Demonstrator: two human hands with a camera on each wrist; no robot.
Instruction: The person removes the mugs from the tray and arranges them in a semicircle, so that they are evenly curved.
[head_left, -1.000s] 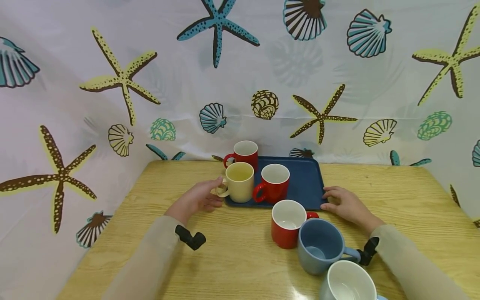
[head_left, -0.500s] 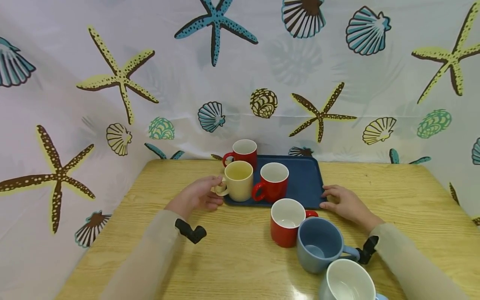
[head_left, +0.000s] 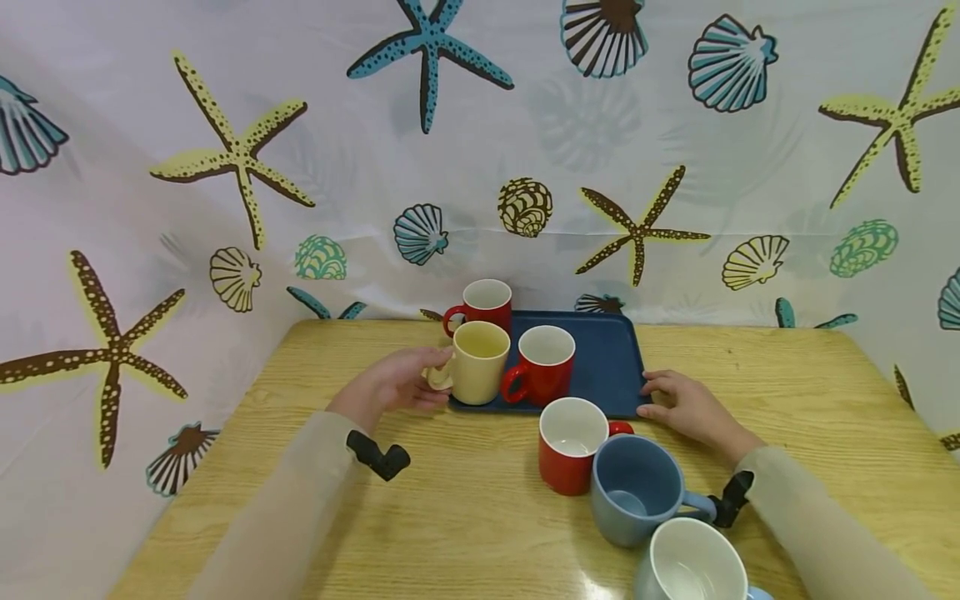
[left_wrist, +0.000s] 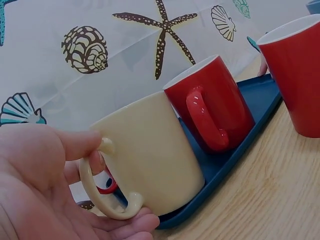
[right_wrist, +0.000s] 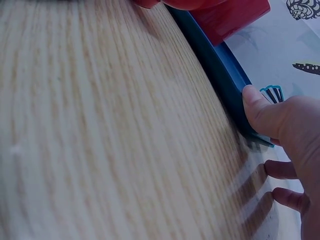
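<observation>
My left hand (head_left: 393, 382) pinches the handle of a cream mug (head_left: 478, 371), its thumb (left_wrist: 82, 144) at the top of the handle and fingers behind and under it. In the left wrist view this mug (left_wrist: 150, 155) stands at the near left corner of a dark blue tray (head_left: 600, 367). A red mug (head_left: 546, 375) with a white inside stands right of it, and another red mug (head_left: 495, 312) stands behind. At the tray's near right corner rests my right hand (head_left: 690, 408), thumb (right_wrist: 255, 100) against the rim and other fingers spread loosely.
In front of the tray, a third red mug (head_left: 566, 467), a blue mug (head_left: 630, 500) and a mug with a white inside (head_left: 690, 567) stand in a slanting row on the wooden table (head_left: 450, 517). A patterned cloth (head_left: 480, 150) hangs behind and at the sides.
The cream mug has shifted slightly to the right with my left hand, nearer the red mug beside it. My right hand keeps its place at the tray corner.
</observation>
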